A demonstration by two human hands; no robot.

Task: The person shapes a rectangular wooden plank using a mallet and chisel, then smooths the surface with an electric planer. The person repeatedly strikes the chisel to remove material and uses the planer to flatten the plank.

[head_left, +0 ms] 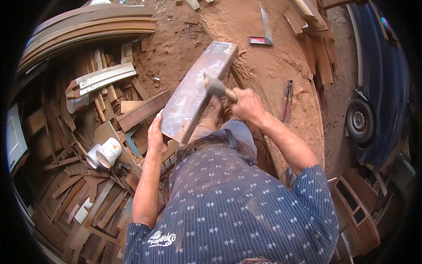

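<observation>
Wooden plank (198,90) (long axis lower-left to upper-right), left hand (156,134) steadying.

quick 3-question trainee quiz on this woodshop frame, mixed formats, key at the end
1. True or false: the left hand grips the near end of the grey plank.
2. What does the right hand hold? A) a saw B) a hammer C) a paint can
3. Fill in: the two white cans lie among wood scraps on the person's ____ side.

Key: 1 true; 2 B, its head is at the plank's right edge; 3 left.
</observation>
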